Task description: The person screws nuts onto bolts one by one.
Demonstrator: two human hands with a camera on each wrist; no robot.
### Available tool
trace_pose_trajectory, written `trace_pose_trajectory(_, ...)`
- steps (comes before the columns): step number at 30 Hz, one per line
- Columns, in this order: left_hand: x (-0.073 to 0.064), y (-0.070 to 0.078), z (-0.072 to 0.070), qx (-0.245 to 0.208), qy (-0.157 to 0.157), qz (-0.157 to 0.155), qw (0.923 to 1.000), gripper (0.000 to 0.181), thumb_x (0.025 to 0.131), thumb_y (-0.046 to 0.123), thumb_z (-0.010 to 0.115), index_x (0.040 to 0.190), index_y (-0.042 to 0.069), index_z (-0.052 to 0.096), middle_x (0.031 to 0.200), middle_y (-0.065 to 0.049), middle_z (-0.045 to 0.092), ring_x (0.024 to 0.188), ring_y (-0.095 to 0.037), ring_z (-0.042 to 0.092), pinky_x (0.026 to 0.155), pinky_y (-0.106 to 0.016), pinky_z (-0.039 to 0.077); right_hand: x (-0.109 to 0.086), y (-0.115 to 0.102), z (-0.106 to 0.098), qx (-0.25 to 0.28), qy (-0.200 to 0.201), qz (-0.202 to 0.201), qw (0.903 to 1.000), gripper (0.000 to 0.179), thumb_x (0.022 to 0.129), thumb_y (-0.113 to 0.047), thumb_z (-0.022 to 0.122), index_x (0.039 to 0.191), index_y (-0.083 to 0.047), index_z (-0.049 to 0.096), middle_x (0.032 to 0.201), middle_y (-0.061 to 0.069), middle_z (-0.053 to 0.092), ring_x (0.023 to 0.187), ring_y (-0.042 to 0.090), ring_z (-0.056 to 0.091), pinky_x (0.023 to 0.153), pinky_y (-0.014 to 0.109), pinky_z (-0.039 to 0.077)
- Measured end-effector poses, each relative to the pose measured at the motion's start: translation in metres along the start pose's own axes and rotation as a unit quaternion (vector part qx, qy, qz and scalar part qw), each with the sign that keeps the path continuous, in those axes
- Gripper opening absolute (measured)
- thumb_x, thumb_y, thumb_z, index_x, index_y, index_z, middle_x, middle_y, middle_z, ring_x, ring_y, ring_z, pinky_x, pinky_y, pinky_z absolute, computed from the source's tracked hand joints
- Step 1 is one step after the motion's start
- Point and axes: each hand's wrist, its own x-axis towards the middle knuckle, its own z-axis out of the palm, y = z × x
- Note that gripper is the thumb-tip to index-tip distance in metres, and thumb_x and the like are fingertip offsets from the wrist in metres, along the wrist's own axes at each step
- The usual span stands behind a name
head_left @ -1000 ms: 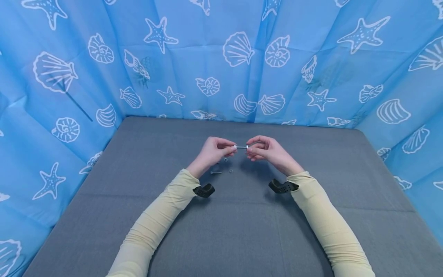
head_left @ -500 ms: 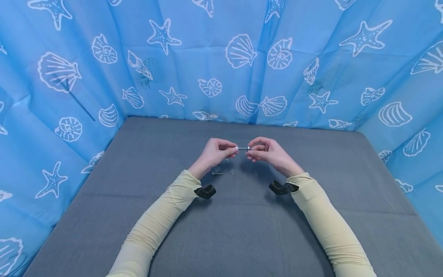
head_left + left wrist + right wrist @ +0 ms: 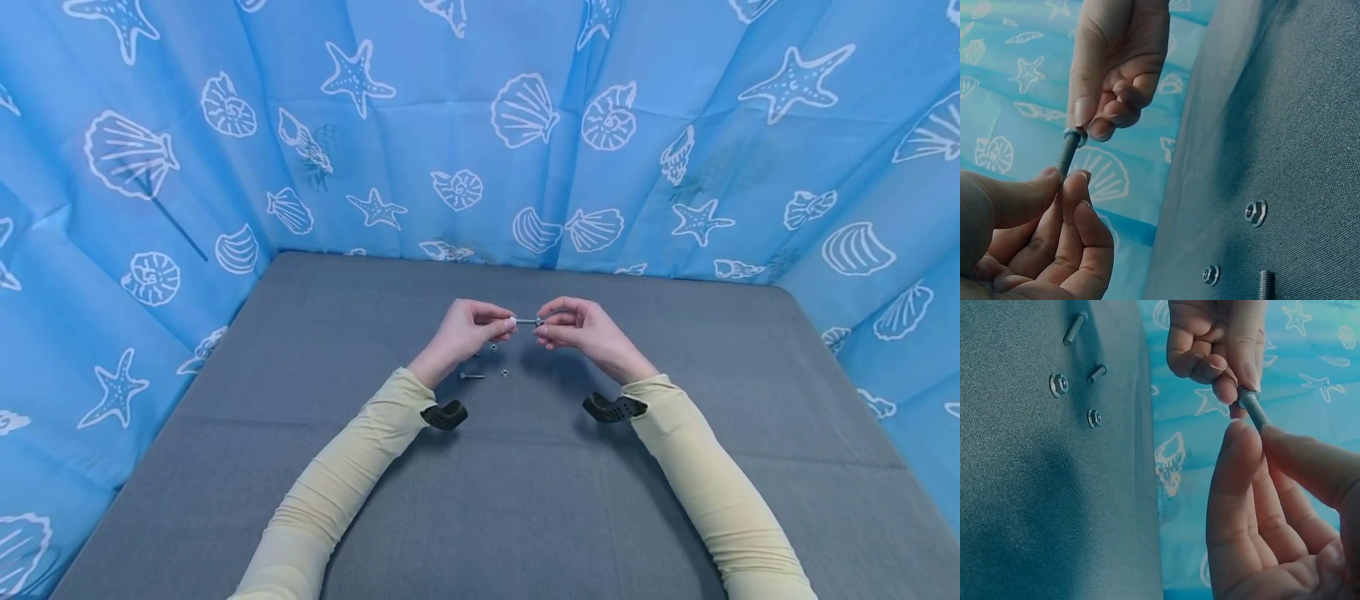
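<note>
Above the grey table, a metal bolt is held level between both hands in the head view. My left hand pinches its head end between thumb and fingers; the bolt head shows at those fingertips in the right wrist view. At the opposite end, my right hand pinches a nut that sits around the threaded shank. Bare thread shows between the two grips. In the right wrist view, the right thumb and index finger hide the nut.
Two flanged nuts lie loose on the grey table. Near them are a bolt and a shorter-looking bolt. A blue curtain with shell prints stands behind the table. Black wrist mounts hang below both sleeves.
The head view has shifted slightly. Right fingertips have moved a little around the nut, whose visible face has changed; both hands keep hold at opposite ends of the bolt.
</note>
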Motion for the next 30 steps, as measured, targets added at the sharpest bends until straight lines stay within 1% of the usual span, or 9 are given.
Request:
trace_pose_trajectory(4, -0.0009, 0.0013, 0.0003, -0.002, 0.005, 0.005, 1.0000, 0.023, 0.091, 0.010, 0.067, 0.108, -0.005, 0.069, 0.090, -0.011, 0.072, 0.091, -0.036, 0.066, 0.083, -0.048, 0.053, 0.0002, -0.0009, 0.0005, -0.010, -0.002, 0.025, 0.9996, 0.039, 0.096, -0.029, 0.061, 0.115, 0.004, 0.059, 0.105, 0.027, 0.064, 0.090, 0.033, 0.065, 0.082, 0.046, 0.054)
trace_pose_trajectory(7, -0.0007, 0.0012, 0.0005, 0.002, 0.012, 0.009, 0.9999, 0.022, 0.091, 0.010, 0.067, 0.107, -0.005, 0.070, 0.089, -0.011, 0.072, 0.087, -0.032, 0.068, 0.081, -0.046, 0.054, 0.0002, -0.0013, 0.0012, 0.001, -0.011, 0.026, 0.9996, 0.042, 0.097, -0.029, 0.059, 0.121, 0.006, 0.054, 0.108, 0.028, 0.063, 0.089, 0.029, 0.066, 0.081, 0.043, 0.055)
trace_pose_trajectory(10, -0.0003, 0.0003, 0.0008, 0.007, 0.015, 0.008, 0.9998, 0.023, 0.090, 0.010, 0.067, 0.108, -0.006, 0.069, 0.089, -0.010, 0.072, 0.082, -0.025, 0.069, 0.081, -0.044, 0.055, -0.0010, -0.0016, 0.0020, 0.018, -0.014, 0.011, 0.9997, 0.041, 0.096, -0.019, 0.060, 0.125, 0.007, 0.048, 0.110, 0.029, 0.062, 0.095, 0.037, 0.064, 0.087, 0.051, 0.050)
trace_pose_trajectory(14, -0.0004, -0.0002, 0.0020, 0.005, 0.013, 0.003, 0.9999, 0.025, 0.090, 0.009, 0.068, 0.109, -0.007, 0.068, 0.090, -0.010, 0.072, 0.079, -0.019, 0.069, 0.082, -0.046, 0.053, -0.0020, -0.0014, 0.0024, 0.010, -0.005, 0.008, 0.9999, 0.034, 0.095, -0.018, 0.062, 0.119, 0.004, 0.054, 0.107, 0.028, 0.063, 0.098, 0.043, 0.061, 0.088, 0.053, 0.049)
trace_pose_trajectory(18, -0.0010, 0.0000, 0.0024, 0.002, 0.014, 0.003, 0.9999, 0.023, 0.090, 0.009, 0.068, 0.108, -0.006, 0.069, 0.090, -0.011, 0.071, 0.081, -0.022, 0.069, 0.083, -0.048, 0.053, -0.0023, -0.0007, 0.0022, 0.007, -0.008, 0.019, 0.9998, 0.037, 0.097, -0.028, 0.059, 0.116, 0.003, 0.057, 0.109, 0.031, 0.061, 0.094, 0.037, 0.063, 0.085, 0.049, 0.052)
trace_pose_trajectory(22, -0.0010, -0.0005, 0.0016, 0.004, 0.015, 0.001, 0.9999, 0.023, 0.090, 0.010, 0.068, 0.107, -0.005, 0.069, 0.089, -0.010, 0.071, 0.082, -0.025, 0.069, 0.082, -0.047, 0.053, -0.0032, 0.0005, 0.0012, 0.029, -0.011, 0.013, 0.9994, 0.035, 0.096, -0.020, 0.062, 0.121, 0.003, 0.052, 0.113, 0.034, 0.058, 0.095, 0.034, 0.064, 0.091, 0.056, 0.046)
trace_pose_trajectory(25, -0.0013, -0.0002, 0.0015, 0.002, 0.015, 0.001, 0.9999, 0.021, 0.090, 0.009, 0.068, 0.106, -0.005, 0.070, 0.088, -0.010, 0.071, 0.083, -0.026, 0.069, 0.082, -0.047, 0.054, -0.0029, 0.0005, 0.0014, 0.023, -0.003, 0.010, 0.9997, 0.033, 0.094, -0.016, 0.064, 0.119, 0.003, 0.054, 0.112, 0.034, 0.058, 0.096, 0.037, 0.063, 0.092, 0.057, 0.044)
trace_pose_trajectory(27, -0.0012, 0.0000, 0.0017, -0.002, 0.013, 0.004, 0.9999, 0.021, 0.090, 0.009, 0.068, 0.106, -0.005, 0.070, 0.089, -0.011, 0.071, 0.085, -0.029, 0.069, 0.083, -0.047, 0.053, -0.0021, 0.0000, 0.0021, 0.013, 0.000, 0.017, 0.9998, 0.033, 0.095, -0.021, 0.063, 0.116, 0.004, 0.057, 0.110, 0.034, 0.059, 0.096, 0.039, 0.062, 0.090, 0.055, 0.047)
trace_pose_trajectory(30, -0.0013, -0.0001, 0.0014, -0.004, 0.012, 0.006, 0.9999, 0.022, 0.090, 0.008, 0.067, 0.107, -0.006, 0.069, 0.089, -0.011, 0.072, 0.086, -0.030, 0.069, 0.083, -0.048, 0.053, -0.0013, 0.0000, 0.0030, 0.002, 0.003, 0.027, 0.9996, 0.041, 0.096, -0.030, 0.060, 0.116, 0.005, 0.057, 0.109, 0.030, 0.061, 0.100, 0.045, 0.059, 0.086, 0.048, 0.052)
